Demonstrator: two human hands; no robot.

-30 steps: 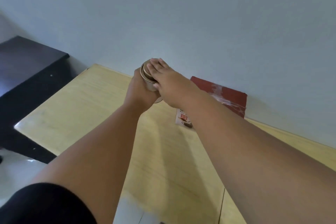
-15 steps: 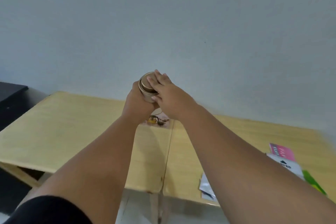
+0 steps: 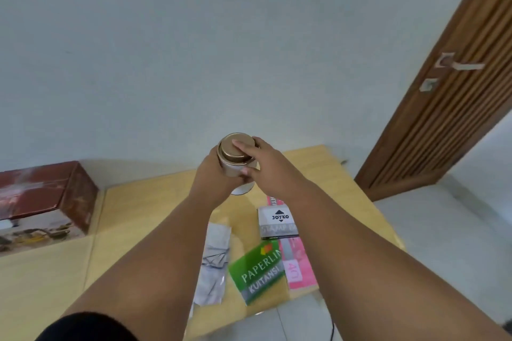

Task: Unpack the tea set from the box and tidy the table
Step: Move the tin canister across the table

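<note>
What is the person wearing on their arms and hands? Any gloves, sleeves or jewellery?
Both hands are bare: no gloves, rings or watch show on the left hand or the right hand. Both forearms are bare too. The only clothing in view is a black sleeve on the left upper arm, at the bottom edge. The right arm shows no sleeve within the picture.

Pale wooden surface [image 3: 144, 219], seam running front to back. At far left, red tea set box [image 3: 41, 202]. Well right of box: clear plastic bag [image 3: 213, 260]; just beyond it, green Paperline receipt book [image 3: 259, 268]; touching that book, pink booklet [image 3: 300, 266]; overlapping the booklet, Joyko stamp pad box [image 3: 278, 223].
</note>
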